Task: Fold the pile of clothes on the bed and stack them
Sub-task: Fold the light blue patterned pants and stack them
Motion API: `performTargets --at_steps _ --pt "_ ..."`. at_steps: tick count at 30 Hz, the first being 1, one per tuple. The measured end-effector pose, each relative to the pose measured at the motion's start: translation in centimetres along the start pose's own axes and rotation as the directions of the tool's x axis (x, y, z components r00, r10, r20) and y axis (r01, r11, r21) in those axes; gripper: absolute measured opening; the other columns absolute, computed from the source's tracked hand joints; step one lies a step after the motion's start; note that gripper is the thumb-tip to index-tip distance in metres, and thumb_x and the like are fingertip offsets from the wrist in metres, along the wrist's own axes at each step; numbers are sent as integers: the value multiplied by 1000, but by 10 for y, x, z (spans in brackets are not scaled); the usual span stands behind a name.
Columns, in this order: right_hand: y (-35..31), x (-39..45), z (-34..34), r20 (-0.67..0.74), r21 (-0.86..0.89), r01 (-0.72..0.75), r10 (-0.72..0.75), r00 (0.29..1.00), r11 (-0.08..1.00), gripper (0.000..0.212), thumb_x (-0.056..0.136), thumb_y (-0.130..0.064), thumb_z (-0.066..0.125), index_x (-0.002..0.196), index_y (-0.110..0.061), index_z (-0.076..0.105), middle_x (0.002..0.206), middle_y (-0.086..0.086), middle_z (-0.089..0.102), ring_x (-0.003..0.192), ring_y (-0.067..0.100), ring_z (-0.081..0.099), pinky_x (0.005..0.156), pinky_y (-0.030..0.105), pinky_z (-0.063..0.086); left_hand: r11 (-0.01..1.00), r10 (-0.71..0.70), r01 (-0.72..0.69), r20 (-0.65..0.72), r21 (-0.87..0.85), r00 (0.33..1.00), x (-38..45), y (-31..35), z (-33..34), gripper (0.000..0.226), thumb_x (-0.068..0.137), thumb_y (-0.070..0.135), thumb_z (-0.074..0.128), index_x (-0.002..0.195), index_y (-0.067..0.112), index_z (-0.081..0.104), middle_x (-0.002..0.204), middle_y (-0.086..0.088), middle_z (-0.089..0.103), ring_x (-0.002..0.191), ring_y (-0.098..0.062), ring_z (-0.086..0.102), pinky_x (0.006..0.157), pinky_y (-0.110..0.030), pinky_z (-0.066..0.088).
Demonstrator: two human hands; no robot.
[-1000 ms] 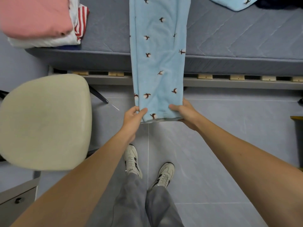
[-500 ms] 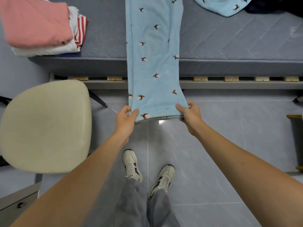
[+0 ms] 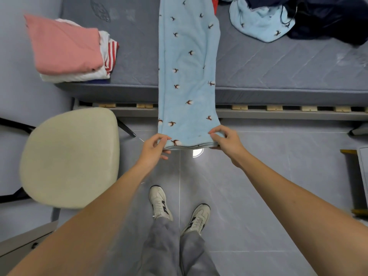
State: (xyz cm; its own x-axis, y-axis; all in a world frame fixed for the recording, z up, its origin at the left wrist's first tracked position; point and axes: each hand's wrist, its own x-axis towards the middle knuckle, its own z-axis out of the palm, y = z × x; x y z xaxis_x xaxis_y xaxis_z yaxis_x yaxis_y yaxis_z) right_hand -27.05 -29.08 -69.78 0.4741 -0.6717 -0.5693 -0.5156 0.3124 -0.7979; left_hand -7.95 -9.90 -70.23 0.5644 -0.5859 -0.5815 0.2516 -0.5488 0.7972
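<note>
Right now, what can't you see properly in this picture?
- Head view: the top of the light blue bird-print fleece trousers is cut off by the upper edge.
- Clothes under the folded pink top are mostly covered.
- The dark navy garment runs out of frame.
- The cream chair seat is blurred.

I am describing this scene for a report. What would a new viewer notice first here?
First, the long light blue patterned garment, stretched from the bed down over its edge, with the left hand and right hand pinching its lower corners above the floor. Next, the folded stack topped with pink at the bed's left end, and the cream chair beside the left arm.
</note>
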Motion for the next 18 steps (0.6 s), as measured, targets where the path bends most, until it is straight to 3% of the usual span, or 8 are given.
performTargets --at_steps 4,8,14,18 --pt "-34 2 -13 52 50 -15 12 999 999 13 100 -14 66 107 -4 71 120 9 63 96 31 72 69 31 63 998 -41 39 -37 -58 998 3 43 -2 29 110 25 49 119 9 72 115 -15 74 78 -16 74 64 -31 60" --pt "-63 24 -26 28 118 -59 56 998 991 17 100 -18 67 105 -3 74 101 17 74 73 25 76 63 25 59 987 -105 95 -77 -127 991 25 84 2 47 113 38 40 126 4 69 114 -17 76 92 -29 74 58 -29 57" --pt "-106 71 -43 54 253 -149 140 989 956 28 105 -31 54 98 -11 72 92 14 75 77 24 75 67 33 61 981 -95 87 -36 -175 995 68 127 12 66 112 53 21 124 9 69 107 -9 80 96 -25 77 69 -35 58" --pt "-131 110 -48 74 363 -186 171 983 913 33 108 -38 50 112 -11 68 102 14 76 87 28 76 62 29 58 951 -133 124 -14 -283 991 111 157 15 70 110 59 20 127 9 66 110 -13 79 96 -30 78 71 -38 59"
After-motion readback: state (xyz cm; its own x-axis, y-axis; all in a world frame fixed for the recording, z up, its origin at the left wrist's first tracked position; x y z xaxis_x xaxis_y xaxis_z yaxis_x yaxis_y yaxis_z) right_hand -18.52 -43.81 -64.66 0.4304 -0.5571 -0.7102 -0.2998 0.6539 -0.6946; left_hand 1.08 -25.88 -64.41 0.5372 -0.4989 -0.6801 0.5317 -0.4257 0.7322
